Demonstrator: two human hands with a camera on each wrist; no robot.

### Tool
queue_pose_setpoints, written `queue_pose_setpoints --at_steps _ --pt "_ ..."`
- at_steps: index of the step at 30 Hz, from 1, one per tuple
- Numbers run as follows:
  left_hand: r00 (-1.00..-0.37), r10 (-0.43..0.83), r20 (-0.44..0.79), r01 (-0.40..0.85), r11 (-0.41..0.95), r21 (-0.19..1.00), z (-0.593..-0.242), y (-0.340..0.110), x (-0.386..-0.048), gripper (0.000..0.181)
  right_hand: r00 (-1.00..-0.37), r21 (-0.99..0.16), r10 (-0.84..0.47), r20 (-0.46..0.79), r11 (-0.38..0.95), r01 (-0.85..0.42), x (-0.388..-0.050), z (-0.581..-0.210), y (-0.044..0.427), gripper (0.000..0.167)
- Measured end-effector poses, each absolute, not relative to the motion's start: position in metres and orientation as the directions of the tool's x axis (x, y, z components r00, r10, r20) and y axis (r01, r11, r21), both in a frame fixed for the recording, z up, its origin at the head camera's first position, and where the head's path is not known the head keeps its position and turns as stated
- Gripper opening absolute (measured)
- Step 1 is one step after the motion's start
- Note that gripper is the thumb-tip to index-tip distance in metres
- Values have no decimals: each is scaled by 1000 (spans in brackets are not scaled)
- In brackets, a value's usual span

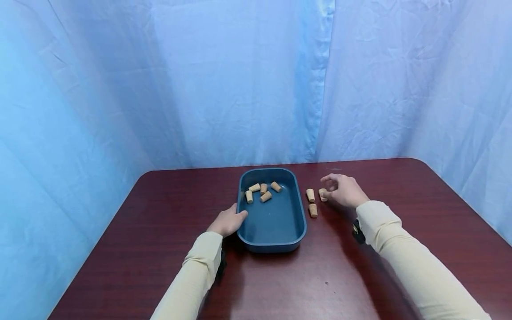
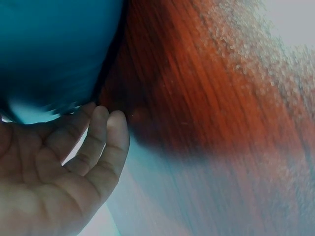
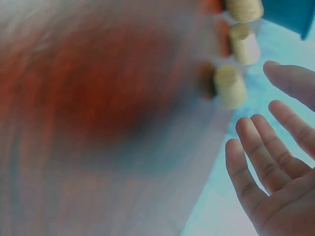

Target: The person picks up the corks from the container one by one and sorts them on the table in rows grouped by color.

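A dark blue rectangular tray (image 1: 272,226) stands mid-table with several tapered cork stoppers (image 1: 266,196) toward its far end. My left hand (image 1: 228,221) holds the tray's left wall, thumb over the rim and fingers outside; in the left wrist view the fingertips (image 2: 117,118) are beside the blue wall. Right of the tray, three cork stoppers (image 1: 313,210) are on the table. My right hand (image 1: 343,190) hovers by the rightmost cork stopper (image 1: 322,194), thumb and fingers apart around it. In the right wrist view that cork stopper (image 3: 230,87) stays outside the extended fingers (image 3: 263,157).
The dark reddish wooden table (image 1: 168,249) has rounded far corners. Light blue curtains (image 1: 240,89) hang behind it and along both sides. Dark wrist straps show at both cuffs.
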State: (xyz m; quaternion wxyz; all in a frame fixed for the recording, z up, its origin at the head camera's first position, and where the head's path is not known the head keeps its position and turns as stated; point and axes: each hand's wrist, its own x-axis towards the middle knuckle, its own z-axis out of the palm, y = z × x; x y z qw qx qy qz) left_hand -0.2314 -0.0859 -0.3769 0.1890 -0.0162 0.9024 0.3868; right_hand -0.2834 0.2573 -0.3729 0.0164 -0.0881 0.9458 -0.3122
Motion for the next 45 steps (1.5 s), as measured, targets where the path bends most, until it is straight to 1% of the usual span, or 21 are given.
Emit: queue_pose_setpoints --at_steps 15,27,38,45 --pt "-932 111 -345 -169 709 685 -379 -90 -236 65 -968 -634 -235 92 736 -239 -283 -335 230 40" --pt "-930 113 -350 -176 698 694 -382 -89 -236 63 -939 -647 -321 120 692 -320 -282 -322 184 36" --pt "-929 106 -356 -183 705 685 -379 -87 -234 64 -933 -632 -348 89 704 -323 -291 -315 150 34" --pt "-927 104 -360 -186 707 683 -379 -86 -233 65 -920 -645 -388 51 691 -327 -296 -311 135 37"
